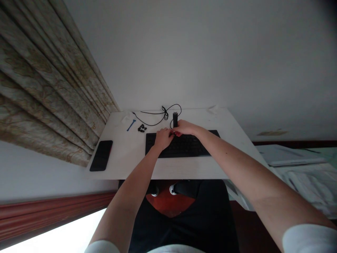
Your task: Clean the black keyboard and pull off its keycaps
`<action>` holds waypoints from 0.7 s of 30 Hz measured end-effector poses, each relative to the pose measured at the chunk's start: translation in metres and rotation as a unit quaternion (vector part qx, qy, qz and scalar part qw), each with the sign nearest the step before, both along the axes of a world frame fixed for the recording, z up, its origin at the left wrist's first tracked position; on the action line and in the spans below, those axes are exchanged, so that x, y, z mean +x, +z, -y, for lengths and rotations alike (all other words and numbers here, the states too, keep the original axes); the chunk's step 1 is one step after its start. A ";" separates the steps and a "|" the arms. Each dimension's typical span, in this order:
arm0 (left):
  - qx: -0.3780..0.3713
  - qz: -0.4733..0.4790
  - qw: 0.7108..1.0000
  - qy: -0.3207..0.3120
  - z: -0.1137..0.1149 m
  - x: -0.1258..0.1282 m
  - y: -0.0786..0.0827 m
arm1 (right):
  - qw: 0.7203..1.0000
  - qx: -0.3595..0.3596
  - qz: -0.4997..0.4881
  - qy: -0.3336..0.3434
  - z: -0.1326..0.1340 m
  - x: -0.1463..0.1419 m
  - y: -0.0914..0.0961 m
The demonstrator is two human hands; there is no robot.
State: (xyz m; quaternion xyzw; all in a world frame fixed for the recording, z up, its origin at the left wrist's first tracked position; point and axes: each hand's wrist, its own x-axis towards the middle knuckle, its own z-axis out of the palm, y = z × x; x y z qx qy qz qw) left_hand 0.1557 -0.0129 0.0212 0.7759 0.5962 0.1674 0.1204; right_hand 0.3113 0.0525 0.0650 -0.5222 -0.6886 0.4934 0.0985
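A black keyboard (189, 149) lies on the white table under my hands. My right hand (183, 128) is closed around a slim black stick-like tool (175, 119) that stands upright, its notched end pointing up. The tool's lower end is hidden by my fingers. My left hand (163, 137) is at the keyboard's upper left part, with fingers bent and the thumb close to my right fingertips. Something small and dark shows between the two hands; its kind is too small to tell. Left of the keyboard lie several loose black keycaps (142, 128) and a blue plastic tool (131, 125).
A black cable (155, 124), partly coiled, runs along the back of the table (126, 154). At the left edge rests a black phone (101, 155). A patterned curtain (52, 84) hangs at left, and the wall rises behind. White stacked items (292, 158) are at right.
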 end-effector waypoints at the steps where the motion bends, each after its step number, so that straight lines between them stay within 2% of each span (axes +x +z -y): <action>1: 0.001 -0.001 1.000 0.000 0.000 0.000 -0.001 | 1.000 0.010 0.007 0.004 0.000 0.000 0.000; 5: 0.003 0.003 1.000 0.003 0.001 -0.001 -0.002 | 0.999 0.027 0.021 0.000 0.003 -0.002 0.002; 9: 0.000 0.012 1.000 -0.005 0.001 -0.001 -0.002 | 1.000 0.024 -0.003 -0.020 0.003 -0.005 0.015; 13: -0.002 0.026 1.000 -0.007 0.001 -0.001 -0.001 | 0.999 0.042 0.030 -0.013 0.002 -0.007 0.024; 21: -0.002 0.031 1.000 -0.006 0.004 0.000 0.000 | 0.993 0.037 -0.011 -0.111 0.011 0.009 0.002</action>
